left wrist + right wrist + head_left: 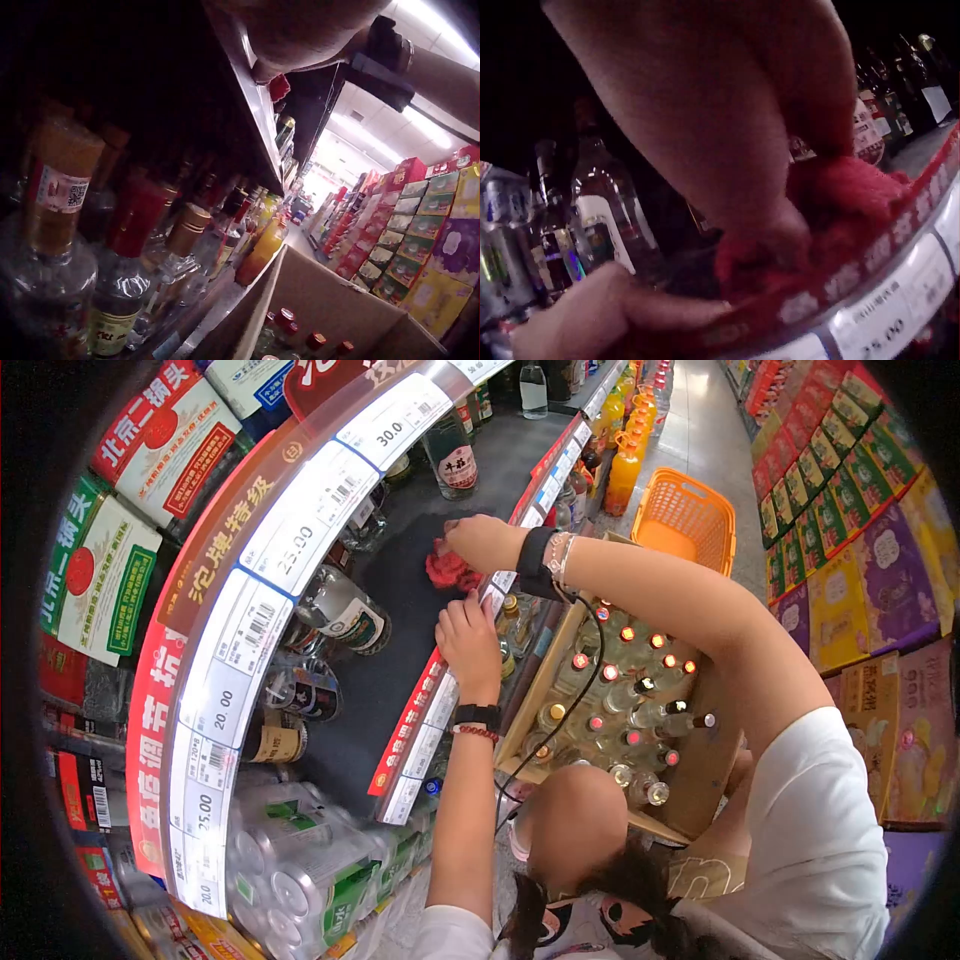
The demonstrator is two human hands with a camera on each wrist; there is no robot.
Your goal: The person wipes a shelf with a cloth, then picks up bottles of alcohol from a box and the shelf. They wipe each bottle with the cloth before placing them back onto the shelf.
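Observation:
My right hand (482, 543) grips a crumpled red cloth (450, 569) against the dark shelf (372, 710), just behind its front edge. In the right wrist view the fingers press down into the cloth (840, 187). Beside it, my left hand (468, 645) rests over the red-and-white price strip (432, 700), its fingers reaching onto the shelf. Clear liquor bottles, one with a white-and-green label (345, 610), stand farther in on that shelf. A bottle with a red-lettered label (452, 455) stands beyond the cloth.
An open cardboard box (715, 790) of capped bottles is below the shelf, beside the person's body. An orange basket (685, 510) sits on the aisle floor. Bottles with wooden caps (64, 165) fill the lower shelf. Wrapped cans (300, 870) lie near left; stacked cartons (870, 580) line the right.

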